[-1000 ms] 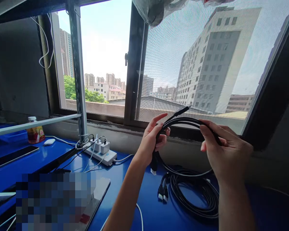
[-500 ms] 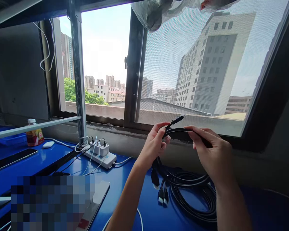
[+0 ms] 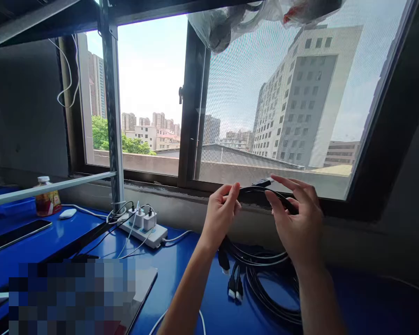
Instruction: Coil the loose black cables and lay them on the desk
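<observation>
A bundle of black cable (image 3: 248, 190) is held up in front of the window, its dark connector end (image 3: 262, 182) lying along the top. My left hand (image 3: 223, 207) grips the bundle's left side, fingers wrapped round and thumb raised along it. At the other side, my right hand (image 3: 296, 218) has the bundle between thumb and fingers, its index fingertip stretched out to the connector's tip. The loops hang down behind my hands. Below them, a second coil of black cable (image 3: 265, 298) lies on the blue table, partly hidden by my right forearm. Two plugs (image 3: 235, 294) with pale ends rest beside it.
A white power strip (image 3: 145, 230) with chargers stands left of my hands on the blue table (image 3: 185, 265). Further left are a bottle (image 3: 48, 197), a dark phone (image 3: 17, 235) and a metal shelf post (image 3: 114, 102). Plastic bags (image 3: 226, 25) hang overhead.
The connector end has tipped down from pointing up to lying along the bundle. My right index finger has stretched out to its tip. The view has shifted slightly.
</observation>
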A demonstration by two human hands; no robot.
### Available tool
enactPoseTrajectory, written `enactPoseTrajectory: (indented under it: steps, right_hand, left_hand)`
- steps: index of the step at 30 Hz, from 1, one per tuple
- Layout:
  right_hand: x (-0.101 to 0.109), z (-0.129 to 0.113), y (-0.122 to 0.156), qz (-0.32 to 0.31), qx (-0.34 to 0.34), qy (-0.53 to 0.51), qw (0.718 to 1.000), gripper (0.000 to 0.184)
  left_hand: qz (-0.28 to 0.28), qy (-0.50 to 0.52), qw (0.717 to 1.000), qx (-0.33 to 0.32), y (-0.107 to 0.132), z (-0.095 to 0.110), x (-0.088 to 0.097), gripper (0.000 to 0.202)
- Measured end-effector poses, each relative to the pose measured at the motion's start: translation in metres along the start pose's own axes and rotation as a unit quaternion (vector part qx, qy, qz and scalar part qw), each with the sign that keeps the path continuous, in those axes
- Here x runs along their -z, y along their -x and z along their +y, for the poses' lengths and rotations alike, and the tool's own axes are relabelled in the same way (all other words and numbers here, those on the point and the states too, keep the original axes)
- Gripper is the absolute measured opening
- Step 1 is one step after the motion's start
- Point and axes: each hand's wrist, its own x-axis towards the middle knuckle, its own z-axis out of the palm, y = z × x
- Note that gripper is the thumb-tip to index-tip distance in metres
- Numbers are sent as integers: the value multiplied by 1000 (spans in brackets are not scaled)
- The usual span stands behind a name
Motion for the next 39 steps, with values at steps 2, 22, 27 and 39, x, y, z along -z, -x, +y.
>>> enactPoseTrajectory:
  steps: [2,22,27,39]
  right_hand:
    - [-1,1,1,-16,9,-5,1000,36]
    - [-9,-2,1,-48,7,-60,997,33]
    - [-10,-1,1,-19,6,-39,999,40]
    - [-4,-9,-1,-6,-84,-108,991,30]
  left_hand:
    - [-5,-6,1000,-7,0,0,1,52]
    - [48,-34,998,-18,1,7,8,34]
    - [48,-44,998,-19,2,8,9,37]
    - [46,-29,997,-47,10,23,4,40]
